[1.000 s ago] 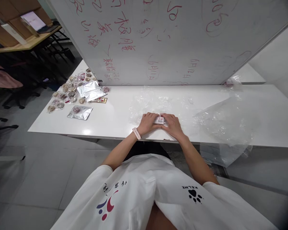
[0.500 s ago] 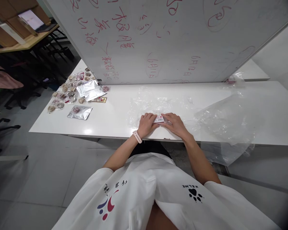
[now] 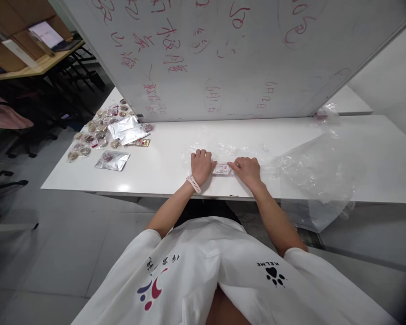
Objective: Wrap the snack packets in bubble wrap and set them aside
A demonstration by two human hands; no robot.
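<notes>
A small flat packet with a white and red label (image 3: 221, 169) lies near the table's front edge, with clear plastic film over and around it. My left hand (image 3: 201, 168) is at its left end, fingers curled into the film and thumb against the packet. At the right end, my right hand (image 3: 249, 172) is closed on the film, its thumb pointing toward the label. Crumpled clear film (image 3: 237, 148) spreads behind both hands. The film between my fingers is mostly hidden.
On the white table (image 3: 165, 174), a large clear plastic bag (image 3: 320, 169) at right hangs over the front edge. Several small wrapped pieces (image 3: 99, 128), silver pouches (image 3: 126, 128) and another silver pouch (image 3: 113, 160) lie at left. A whiteboard (image 3: 196, 58) stands behind.
My hands have moved apart slightly, and the fingers have curled in. More of the packet's label shows between them, now under film. The view has shifted a little.
</notes>
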